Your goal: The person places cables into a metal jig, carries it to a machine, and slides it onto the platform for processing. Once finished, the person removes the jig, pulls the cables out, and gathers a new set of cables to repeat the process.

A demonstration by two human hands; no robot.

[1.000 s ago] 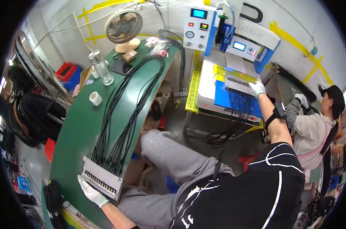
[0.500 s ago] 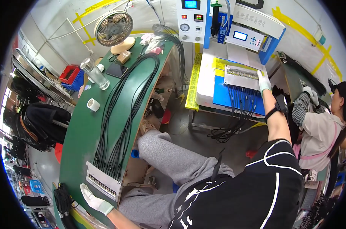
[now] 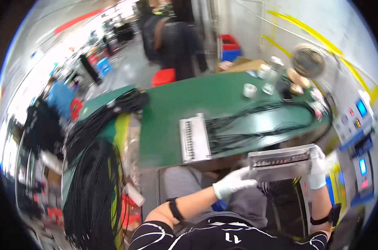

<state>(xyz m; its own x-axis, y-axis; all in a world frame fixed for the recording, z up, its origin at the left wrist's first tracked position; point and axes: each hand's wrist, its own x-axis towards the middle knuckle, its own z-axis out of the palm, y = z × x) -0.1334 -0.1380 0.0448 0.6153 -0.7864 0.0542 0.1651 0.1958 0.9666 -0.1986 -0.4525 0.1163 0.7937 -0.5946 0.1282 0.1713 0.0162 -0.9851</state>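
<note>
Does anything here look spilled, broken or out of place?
Nothing looks spilled or broken, though blur hides fine detail. The metal fixture between the left hand and right hand looks intact; another fixture lies on the green table. Only the black cable heap at the picture's left looks untidy, its strands trailing loosely.

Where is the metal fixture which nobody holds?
In the head view, the unheld fixture lies near the centre, on the green table, black cables at its right.

The left hand (image 3: 235, 183), gloved, reaches up and rightward, thumb spread below its fingers; the left forearm (image 3: 197, 203) slants down-left from them. The gloved right hand (image 3: 317, 168) points fingers upward, the right forearm (image 3: 320, 203) below them.
</note>
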